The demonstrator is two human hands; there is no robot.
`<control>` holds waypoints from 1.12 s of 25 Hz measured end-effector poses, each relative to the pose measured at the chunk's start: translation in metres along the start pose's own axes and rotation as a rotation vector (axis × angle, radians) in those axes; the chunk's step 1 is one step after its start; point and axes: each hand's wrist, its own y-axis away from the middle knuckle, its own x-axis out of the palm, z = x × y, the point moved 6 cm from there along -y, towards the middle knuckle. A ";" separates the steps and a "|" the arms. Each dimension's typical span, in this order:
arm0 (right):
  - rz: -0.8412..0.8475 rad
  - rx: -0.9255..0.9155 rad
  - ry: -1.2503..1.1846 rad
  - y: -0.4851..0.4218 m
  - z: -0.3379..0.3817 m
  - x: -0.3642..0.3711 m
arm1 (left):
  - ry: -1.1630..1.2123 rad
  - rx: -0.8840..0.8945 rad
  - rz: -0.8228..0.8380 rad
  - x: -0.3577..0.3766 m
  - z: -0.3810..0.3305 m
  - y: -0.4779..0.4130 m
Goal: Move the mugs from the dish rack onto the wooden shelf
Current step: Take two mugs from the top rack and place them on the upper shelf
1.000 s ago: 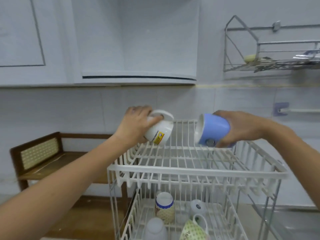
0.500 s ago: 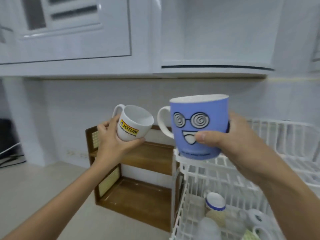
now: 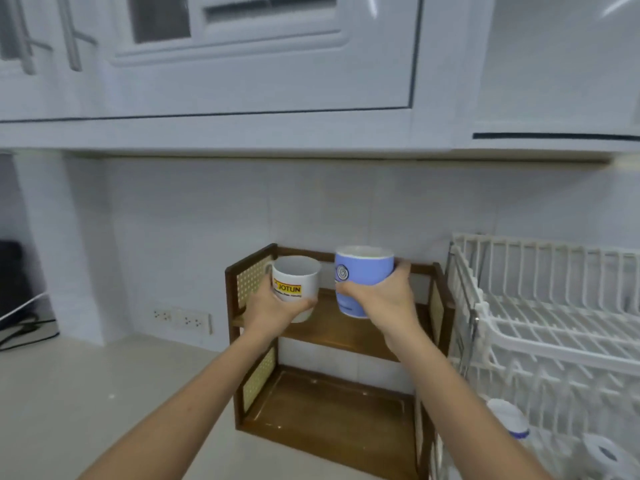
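My left hand (image 3: 273, 308) grips a small white mug (image 3: 297, 282) with a yellow JOTUN label, held upright over the left part of the wooden shelf's upper board. My right hand (image 3: 382, 299) grips a taller blue mug (image 3: 363, 277) with a spiral-eyed face, upright over the middle of that board. Whether either mug touches the board cannot be told. The brown wooden shelf (image 3: 346, 332) has two levels and rattan side panels. The white wire dish rack (image 3: 540, 327) stands just right of it, with a few cups (image 3: 509, 417) on its lower tier.
White wall cabinets (image 3: 242, 64) hang overhead above the tiled wall. A pale countertop (image 3: 86, 393) stretches left of the shelf. Wall sockets (image 3: 183, 320) sit low on the tiles, and dark cables (image 3: 24, 327) lie at the far left edge.
Both hands carried the mugs from in front of the rack leftward and forward to the shelf's upper level. The view has swung left, so the shelf is now central.
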 end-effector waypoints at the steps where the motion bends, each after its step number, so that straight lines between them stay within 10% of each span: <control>1: -0.019 0.047 0.027 -0.006 -0.018 0.010 | -0.030 -0.025 0.004 0.001 0.010 -0.004; 24: 0.027 0.185 0.236 -0.058 -0.094 0.076 | -0.056 -0.043 0.151 0.030 0.070 -0.083; 28: 0.002 0.053 0.314 -0.012 -0.061 0.079 | -0.070 0.036 -0.096 -0.003 0.049 -0.056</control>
